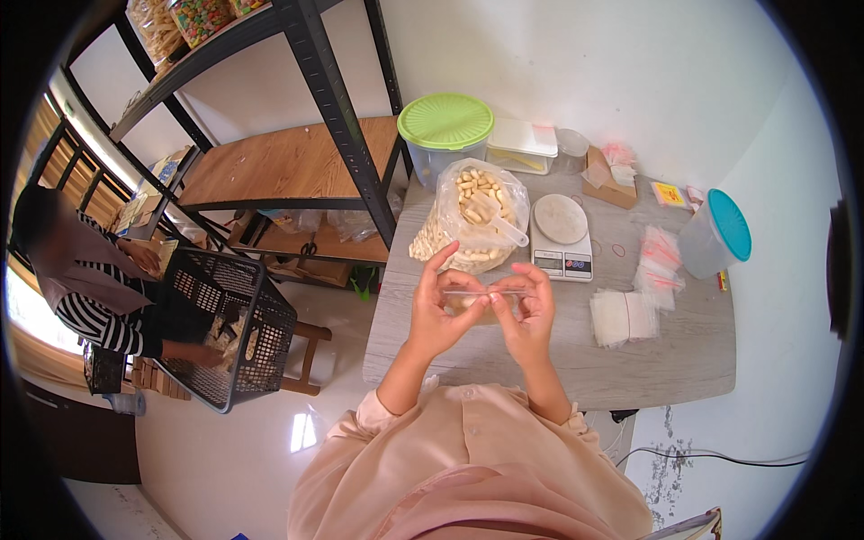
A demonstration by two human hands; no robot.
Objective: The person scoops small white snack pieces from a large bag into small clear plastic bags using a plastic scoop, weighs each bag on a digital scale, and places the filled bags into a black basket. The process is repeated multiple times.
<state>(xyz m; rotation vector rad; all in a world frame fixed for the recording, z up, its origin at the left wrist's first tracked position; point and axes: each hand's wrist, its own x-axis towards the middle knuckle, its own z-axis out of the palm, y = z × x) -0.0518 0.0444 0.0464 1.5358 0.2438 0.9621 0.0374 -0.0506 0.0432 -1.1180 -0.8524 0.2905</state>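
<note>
My left hand (439, 307) and my right hand (523, 307) pinch the top edge of a small clear plastic bag (482, 312) between thumbs and fingers, over the front part of the table. Pale pieces show inside the bag, partly hidden by my fingers. Just beyond my left hand stands a large open plastic bag (442, 233) full of pale, finger-shaped snack pieces. A clear plastic scoop (499, 223) lies in its mouth. To the right of it is a digital kitchen scale (561, 236) with a round plate, nothing on it.
Stacks of small plastic bags (624, 317) lie at the right, near a clear tub with a teal lid (729, 226). Along the wall stand a green-lidded tub (445, 125), a white-lidded box (522, 145) and a cardboard box (607, 185). Left, a person reaches into a black plastic basket (270, 351) beside metal shelving.
</note>
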